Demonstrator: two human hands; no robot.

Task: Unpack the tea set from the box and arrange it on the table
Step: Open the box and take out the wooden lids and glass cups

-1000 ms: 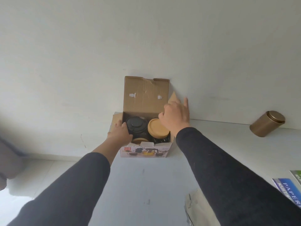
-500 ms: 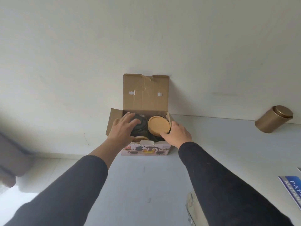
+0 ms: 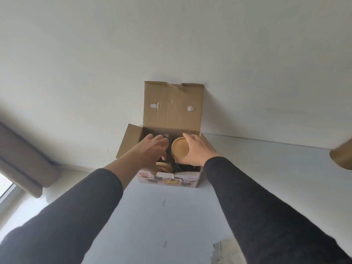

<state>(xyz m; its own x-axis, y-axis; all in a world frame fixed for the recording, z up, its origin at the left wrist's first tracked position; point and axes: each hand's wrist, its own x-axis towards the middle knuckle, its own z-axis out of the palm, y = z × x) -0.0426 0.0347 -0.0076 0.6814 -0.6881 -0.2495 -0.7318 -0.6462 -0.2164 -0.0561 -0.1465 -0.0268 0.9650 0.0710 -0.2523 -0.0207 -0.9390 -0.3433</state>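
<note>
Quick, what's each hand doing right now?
Left hand: fingers spread open over the black piece in the box.
Right hand: closed around the wooden-lidded jar.

The brown cardboard box (image 3: 172, 119) stands open on the white bench (image 3: 171, 216), its flap upright, holding a round wooden-lidded jar (image 3: 180, 151) and a dark round teapot (image 3: 167, 144).

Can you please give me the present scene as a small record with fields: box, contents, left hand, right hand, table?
box: cardboard box, lid flap open and upright, at the table's far edge
contents: black round piece, wooden lid, more pieces below, unclear
left hand: left hand inside the box, on the black piece
right hand: right hand grips the wooden lid's rim
table: white table, no tea piece on it yet
</note>
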